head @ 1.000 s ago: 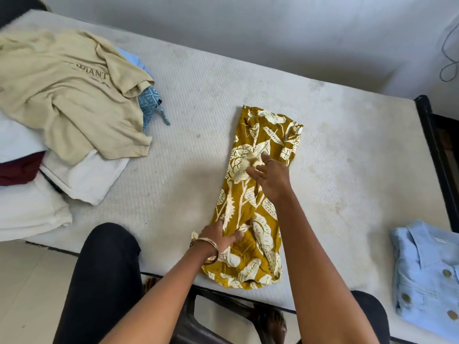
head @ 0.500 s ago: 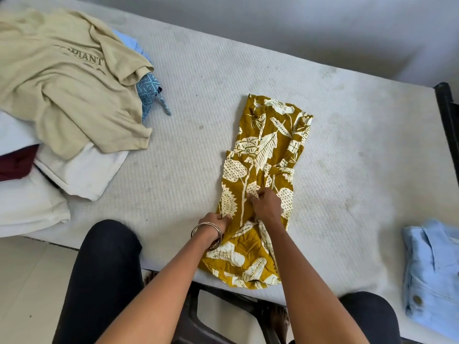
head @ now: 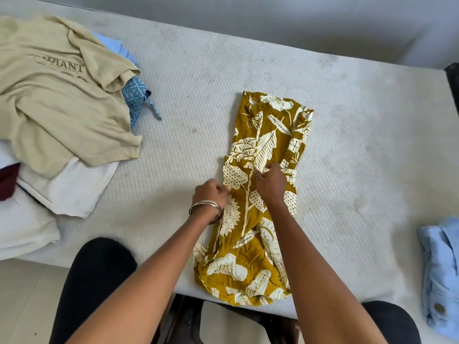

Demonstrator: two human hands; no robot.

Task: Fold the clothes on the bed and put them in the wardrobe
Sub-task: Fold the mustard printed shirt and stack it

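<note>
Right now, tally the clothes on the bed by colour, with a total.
Mustard leaf-print: 1
Beige: 1
White: 2
Light blue: 2
Teal patterned: 1
Maroon: 1
Total: 8 visible

A bedroom in a home is shown. A bare quilted mattress [head: 248,78] is laid on a dark frame [head: 452,78] against a plain wall [head: 273,18], household clothes [head: 57,95] are heaped on it, and what is probably a tiled floor [head: 22,294] is glimpsed below.
</note>
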